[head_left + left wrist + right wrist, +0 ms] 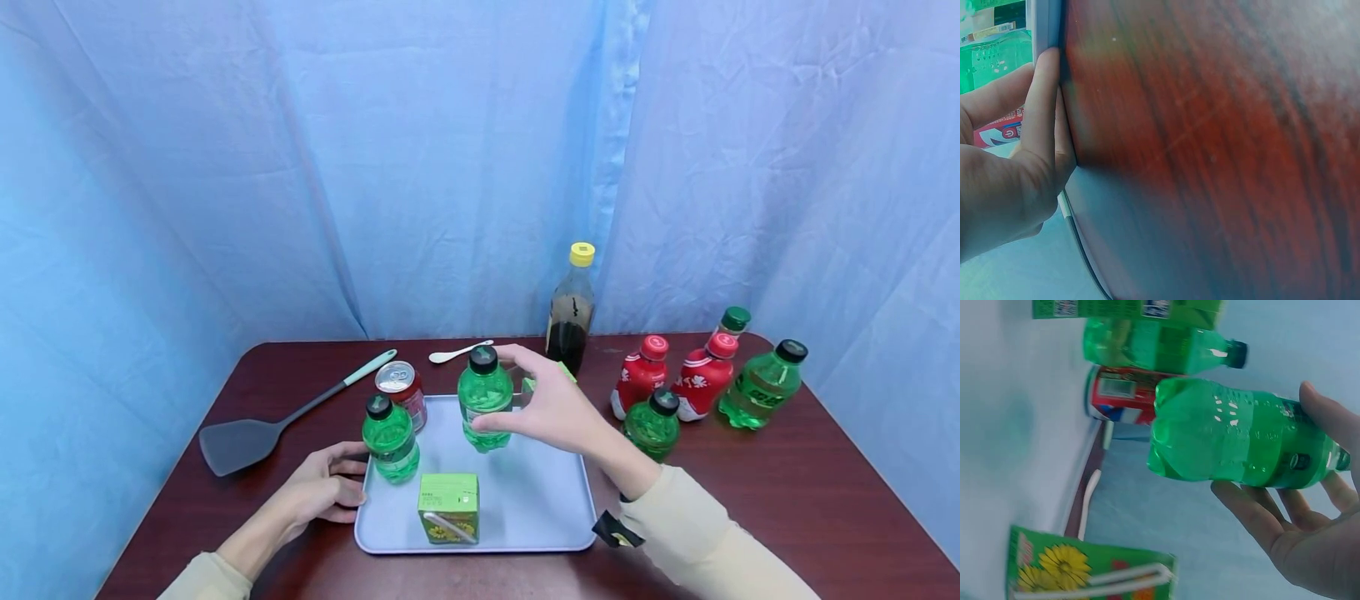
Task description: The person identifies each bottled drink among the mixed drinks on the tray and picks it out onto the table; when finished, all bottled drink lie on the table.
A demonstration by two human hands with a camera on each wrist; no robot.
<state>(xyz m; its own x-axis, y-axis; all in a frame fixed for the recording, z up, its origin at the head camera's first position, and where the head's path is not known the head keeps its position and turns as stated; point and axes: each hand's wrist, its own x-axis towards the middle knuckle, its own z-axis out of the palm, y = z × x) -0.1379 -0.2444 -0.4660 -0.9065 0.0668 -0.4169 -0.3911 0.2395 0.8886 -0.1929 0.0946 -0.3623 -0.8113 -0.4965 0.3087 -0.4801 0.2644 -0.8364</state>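
Note:
My right hand (551, 408) grips a green plastic bottle (485, 398) with a black cap, thumb on one side and fingers on the other. Its base hangs above the pale tray (525, 517), as the right wrist view shows. Fingers of my left hand (322, 483) touch the tray's left rim, beside another green bottle (390, 446) standing on the tray. Behind that bottle is a red drink can (399, 390). At the tray's front stands a green juice carton (448, 510) with a straw. A second carton (1094, 569) is mostly hidden behind my right hand in the head view.
A grey spatula (247, 442) lies left of the tray. Behind it are a white spoon (459, 352) and a yellow-capped dark sauce bottle (572, 312). On the right stand two red bottles (637, 379), green bottles (761, 385) and a green-capped bottle (736, 320). Blue curtains (450, 167) enclose the table.

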